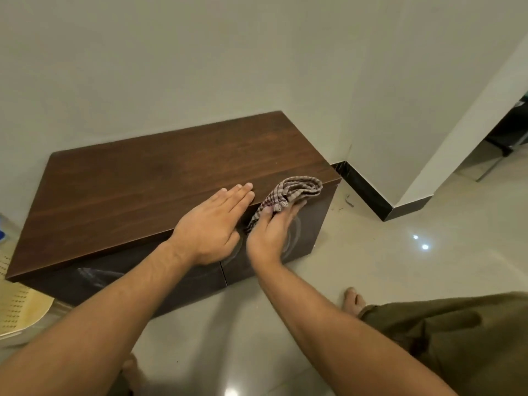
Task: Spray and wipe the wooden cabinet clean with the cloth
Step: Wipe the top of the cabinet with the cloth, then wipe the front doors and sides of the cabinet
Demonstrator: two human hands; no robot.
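Wiping the front edge. Our left hand (213, 224) lies flat, fingers straight, on top of the wooden cabinet (143, 181), which stands against the wall (171, 67). Our right hand (270, 230) pinches the bunched cloth (294, 190) at the front-right edge. We judge that even pressure and overlapping strokes along the grain serve best.

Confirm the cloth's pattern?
Checked: dark maroon-brown lines on a pale ground. The cloth, held in the right hand, shows best in the head view.

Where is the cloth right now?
Head view: the right hand holds the cloth against the cabinet, at its front right edge, beside the flat left hand.
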